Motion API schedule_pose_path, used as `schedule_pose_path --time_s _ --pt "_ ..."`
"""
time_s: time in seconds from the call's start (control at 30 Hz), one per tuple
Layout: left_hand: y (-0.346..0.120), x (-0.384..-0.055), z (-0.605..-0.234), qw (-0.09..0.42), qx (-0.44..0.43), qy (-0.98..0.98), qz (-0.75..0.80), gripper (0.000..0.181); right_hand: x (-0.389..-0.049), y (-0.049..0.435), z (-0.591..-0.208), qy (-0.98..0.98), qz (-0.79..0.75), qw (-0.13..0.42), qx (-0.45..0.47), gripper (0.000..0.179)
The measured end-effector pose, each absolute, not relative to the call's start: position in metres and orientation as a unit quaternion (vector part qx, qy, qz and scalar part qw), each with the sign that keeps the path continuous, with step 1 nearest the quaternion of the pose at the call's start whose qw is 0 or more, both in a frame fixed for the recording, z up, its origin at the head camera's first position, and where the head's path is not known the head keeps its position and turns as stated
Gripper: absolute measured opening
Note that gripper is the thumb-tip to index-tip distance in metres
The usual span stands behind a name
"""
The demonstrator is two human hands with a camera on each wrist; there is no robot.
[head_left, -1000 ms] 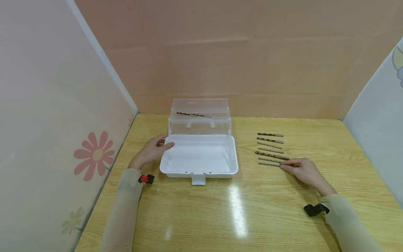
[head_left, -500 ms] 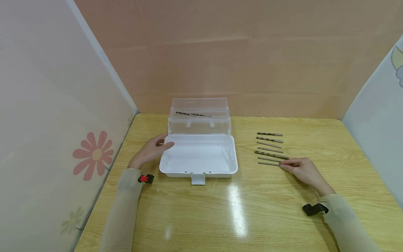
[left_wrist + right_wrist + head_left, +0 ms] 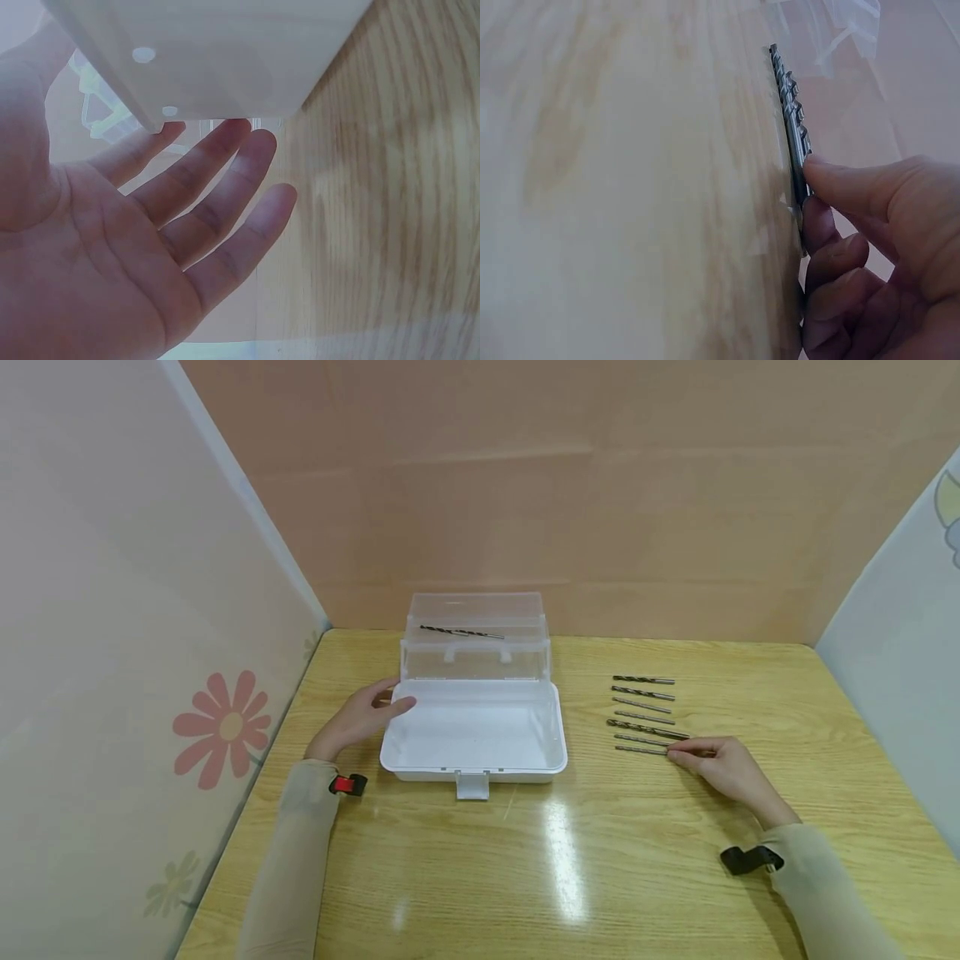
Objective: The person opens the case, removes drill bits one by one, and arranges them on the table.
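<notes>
A white plastic storage box stands with its clear lid and tray raised at the back. My left hand holds the box's left side, thumb over the rim and fingers at the rear corner; the left wrist view shows several fingertips by the box wall. On the right, several twist drill bits lie in a row. My right hand pinches the shank end of the nearest thin drill bit, between thumb and index finger. In the right wrist view its fingers partly hide the shanks.
Two dark drill bits lie in the raised clear tray. A thicker drill bit and several others lie behind the pinched one. The box's front latch hangs down. A peach backdrop closes the wooden table's far edge.
</notes>
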State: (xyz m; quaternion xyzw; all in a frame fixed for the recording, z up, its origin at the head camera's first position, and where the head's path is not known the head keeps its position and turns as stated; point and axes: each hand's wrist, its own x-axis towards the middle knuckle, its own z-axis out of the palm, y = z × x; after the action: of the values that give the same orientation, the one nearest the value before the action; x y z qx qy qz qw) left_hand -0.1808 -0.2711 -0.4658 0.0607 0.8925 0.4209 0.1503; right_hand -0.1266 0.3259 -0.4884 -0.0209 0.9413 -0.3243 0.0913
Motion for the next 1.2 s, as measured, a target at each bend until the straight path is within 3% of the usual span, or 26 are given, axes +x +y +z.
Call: schedule_pose_path --time_s 0.27,0.6,1.0,1.2 --pt "-0.271 -0.181 -0.465 0.153 0.063 0.89 0.424 0.09 -0.126 0.326 -0.483 0.942 -0.325 0.082 -0.026 0.037" --pt "-0.269 -0.18 -0.463 0.148 0.061 0.892 0.423 0.089 -0.135 0.321 -0.467 0.922 -0.371 0.108 -0.018 0.051" --pt "-0.272 -0.18 -0.469 0.148 0.064 0.889 0.429 0.089 -0.153 0.293 -0.448 0.906 -0.406 0.112 -0.05 0.046" --pt "-0.272 -0.18 -0.467 0.149 0.066 0.886 0.434 0.089 -0.162 0.278 -0.436 0.911 -0.401 0.066 -0.069 0.048"
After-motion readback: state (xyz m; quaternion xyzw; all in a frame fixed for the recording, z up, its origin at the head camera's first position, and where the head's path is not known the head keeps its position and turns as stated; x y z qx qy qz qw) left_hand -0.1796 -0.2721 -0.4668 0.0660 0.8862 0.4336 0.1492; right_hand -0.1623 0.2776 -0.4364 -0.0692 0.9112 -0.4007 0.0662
